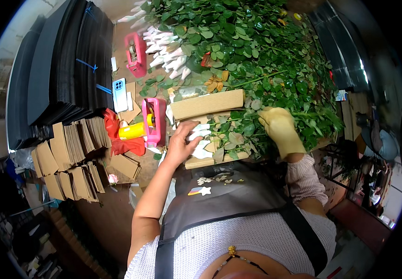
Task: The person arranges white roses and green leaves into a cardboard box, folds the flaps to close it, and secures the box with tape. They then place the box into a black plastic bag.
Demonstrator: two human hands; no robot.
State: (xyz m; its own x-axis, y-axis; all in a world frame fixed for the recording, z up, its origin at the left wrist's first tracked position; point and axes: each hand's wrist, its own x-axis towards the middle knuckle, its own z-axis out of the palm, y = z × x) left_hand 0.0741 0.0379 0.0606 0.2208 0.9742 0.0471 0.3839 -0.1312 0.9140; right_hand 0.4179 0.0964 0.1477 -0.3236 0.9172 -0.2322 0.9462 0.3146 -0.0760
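Observation:
My bare left hand [182, 143] has its thumb and fingers around a few rose heads in white sleeves [200, 133], at the left end of a sheet of corrugated cardboard [212, 163]. From these heads, leafy stems [236, 137] run right across the cardboard. My right hand [278, 127], in a pale yellow glove, is closed around stems farther along; its fingertips are partly hidden by leaves. Behind the stems rises the raised far flap of corrugated cardboard [208, 104].
A large pile of leafy rose stems [253, 42] covers the back, with white-sleeved heads [167, 52] at its left. Two pink tape dispensers [156, 122], a yellow roll [132, 131], a phone [120, 95], cardboard pieces [71, 143] and stacked black sheets [64, 62] occupy the left side.

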